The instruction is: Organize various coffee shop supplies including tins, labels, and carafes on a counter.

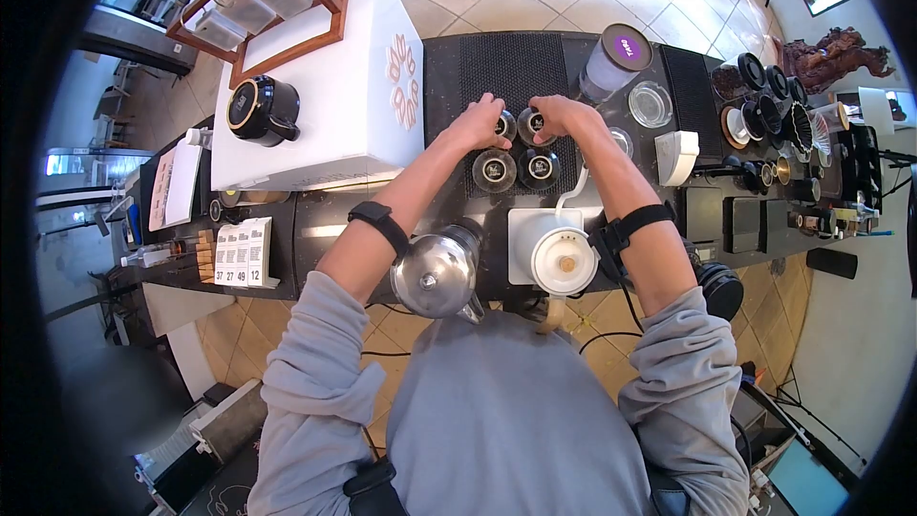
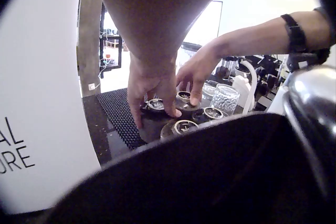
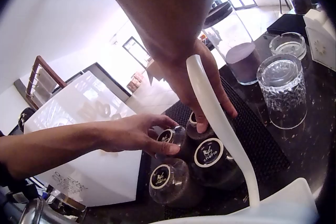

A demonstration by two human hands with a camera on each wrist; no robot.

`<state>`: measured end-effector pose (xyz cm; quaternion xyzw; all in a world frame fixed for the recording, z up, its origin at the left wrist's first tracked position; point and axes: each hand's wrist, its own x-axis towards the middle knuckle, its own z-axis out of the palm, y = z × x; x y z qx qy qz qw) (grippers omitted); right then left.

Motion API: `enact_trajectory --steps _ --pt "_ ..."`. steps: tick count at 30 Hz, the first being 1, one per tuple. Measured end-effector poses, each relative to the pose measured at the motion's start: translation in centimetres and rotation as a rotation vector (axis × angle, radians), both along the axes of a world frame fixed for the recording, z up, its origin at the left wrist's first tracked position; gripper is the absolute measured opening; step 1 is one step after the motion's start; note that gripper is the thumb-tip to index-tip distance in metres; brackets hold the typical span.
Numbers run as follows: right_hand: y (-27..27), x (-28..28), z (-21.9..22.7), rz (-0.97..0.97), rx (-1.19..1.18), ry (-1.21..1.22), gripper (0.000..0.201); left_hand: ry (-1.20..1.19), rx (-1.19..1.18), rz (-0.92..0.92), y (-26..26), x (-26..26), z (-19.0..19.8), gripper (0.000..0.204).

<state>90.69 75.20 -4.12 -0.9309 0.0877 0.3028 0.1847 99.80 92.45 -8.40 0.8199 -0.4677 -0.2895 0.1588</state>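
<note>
Several dark see-through cups stand upside down in a tight cluster, each with a round printed logo on its base. My left hand (image 1: 478, 122) grips the far-left cup (image 3: 167, 137) from above, thumb on the near side and fingers around the far side. With my right hand (image 1: 565, 117) I hold the far-right cup (image 1: 535, 125) the same way; the hand partly covers it in the right wrist view. Nearer my body are the near-left cup (image 1: 494, 171) and the near-right cup (image 1: 539, 168), with neither hand on them. A black textured mat (image 1: 516, 62) lies under the cluster.
Close to me are a steel kettle (image 1: 435, 277) and a white gooseneck kettle (image 1: 564, 263), its spout rising near my right forearm. A patterned glass (image 3: 283, 92), a glass ashtray (image 1: 650, 104) and a lidded canister (image 1: 611, 67) stand right. A white box (image 1: 363, 86) borders the left.
</note>
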Motion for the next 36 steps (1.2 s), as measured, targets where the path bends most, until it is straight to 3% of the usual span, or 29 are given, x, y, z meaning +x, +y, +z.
enact_trajectory --steps 6,8,10,12,13,14,16,21,25,29,32,36 --pt "0.0 -0.1 0.7 -0.062 0.017 0.071 0.077 0.005 0.048 0.006 0.2 0.1 0.6 0.086" --pt "-0.2 0.1 1.3 -0.123 0.037 0.08 0.086 -0.003 0.047 0.107 0.5 0.4 1.4 0.086" --pt "-0.3 0.6 1.4 -0.096 0.041 0.095 0.09 -0.074 0.021 0.11 0.8 1.4 1.3 0.077" --pt "-0.7 0.9 1.5 -0.171 0.038 0.09 0.088 -0.061 -0.062 0.26 0.7 2.2 1.3 0.065" --pt "-1.2 1.1 0.6 -0.131 0.023 0.056 0.086 -0.069 -0.049 0.283 0.7 2.3 1.4 0.05" --pt "-1.5 1.3 -0.4 -0.129 0.023 0.049 0.086 -0.077 -0.049 0.286 0.9 2.4 1.6 0.05" --pt "-1.9 1.6 -1.4 -0.151 -0.008 0.011 0.085 0.062 -0.032 0.388 1.1 2.8 1.2 0.042" --pt "-2.0 0.5 -0.2 -0.268 0.034 0.116 0.088 0.278 0.027 0.628 1.9 1.8 -0.7 0.056" --pt "-2.1 0.0 -0.9 -0.289 0.064 0.164 0.09 0.315 0.141 0.672 2.0 1.6 -1.8 0.059" --pt "-2.1 -0.2 -0.8 -0.285 0.096 0.171 0.093 0.37 0.098 0.732 1.9 1.5 -1.8 0.06" --pt "-1.9 0.0 -0.8 -0.286 0.099 0.218 0.094 0.411 0.095 0.803 1.8 0.9 -0.1 0.062" --pt "-2.0 0.2 -1.1 -0.29 0.114 0.192 0.096 0.354 0.115 0.794 2.3 2.1 -2.0 0.056"
